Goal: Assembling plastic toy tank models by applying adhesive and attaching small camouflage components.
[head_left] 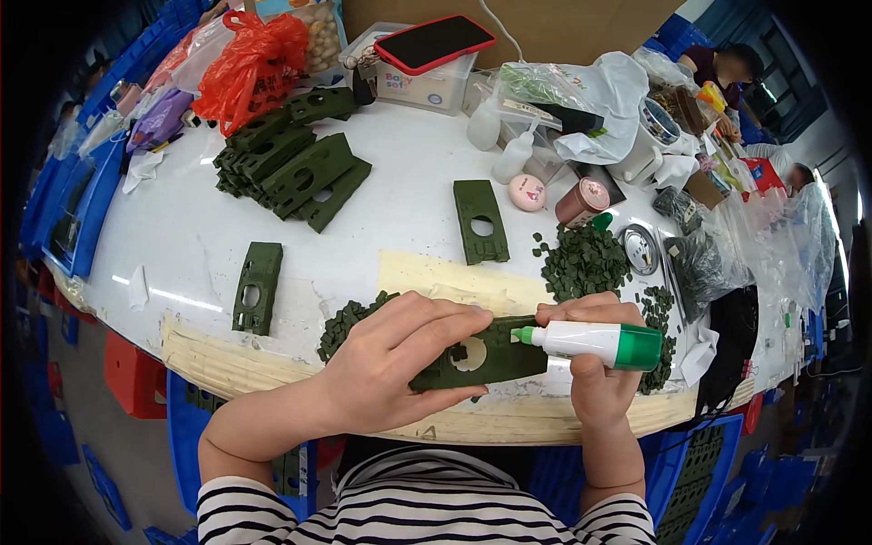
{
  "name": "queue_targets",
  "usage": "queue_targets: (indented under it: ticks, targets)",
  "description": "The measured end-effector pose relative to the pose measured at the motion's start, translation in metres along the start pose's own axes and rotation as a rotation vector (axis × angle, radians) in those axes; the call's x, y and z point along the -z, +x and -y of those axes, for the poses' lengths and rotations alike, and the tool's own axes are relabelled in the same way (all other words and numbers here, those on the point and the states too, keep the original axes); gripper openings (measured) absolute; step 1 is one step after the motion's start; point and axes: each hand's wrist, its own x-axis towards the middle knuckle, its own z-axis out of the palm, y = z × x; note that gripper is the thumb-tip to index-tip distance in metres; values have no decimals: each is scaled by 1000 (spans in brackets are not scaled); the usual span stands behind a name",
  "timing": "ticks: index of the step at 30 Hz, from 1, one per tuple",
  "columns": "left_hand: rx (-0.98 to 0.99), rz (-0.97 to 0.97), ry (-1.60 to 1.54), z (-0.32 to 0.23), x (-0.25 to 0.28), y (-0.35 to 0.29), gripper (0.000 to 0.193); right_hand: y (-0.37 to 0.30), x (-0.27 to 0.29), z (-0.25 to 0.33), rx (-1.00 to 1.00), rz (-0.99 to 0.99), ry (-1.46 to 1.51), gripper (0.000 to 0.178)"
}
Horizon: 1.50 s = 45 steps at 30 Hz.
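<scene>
My left hand [386,359] grips a dark green plastic plate with a round hole [509,357], fingers along its far edge and thumb side at the near edge. A small white glue bottle with a green base [590,342] lies across my right hand [604,377], which is closed round it. Its light green nozzle tip meets the right part of the plate. Beside my left hand is a heap of small dark green pieces [350,322]. Two similar plates lie flat farther off, one at the left [258,282] and one ahead [468,204].
Stacked green plates [291,173] stand at the back left, below a red plastic bag [254,68]. A larger heap of green pieces [586,263] lies right of centre, near a pink jar [581,202] and a round metal tin [639,249]. A red-cased phone [434,45] rests on a plastic box.
</scene>
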Motion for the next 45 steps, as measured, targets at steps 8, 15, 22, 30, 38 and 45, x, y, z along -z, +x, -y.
queue_targets:
  ticks: [8,15,22,30,38,45]
  targets:
    - [0,2,3,0,0,1,61,1,2,-1,23,15,-16,43]
    - [-3,-1,-4,1,0,2,61,1,1,-1,21,-5,-8,42]
    - [6,9,-2,1,0,2,62,1,1,-2,45,-2,-24,41]
    - [11,12,-15,1,0,3,62,2,0,0,32,-9,54,39]
    - [19,16,-23,0,1,3,62,3,-1,0,55,13,22,38]
    - [36,38,-50,0,2,3,60,2,0,-2,59,18,0,38]
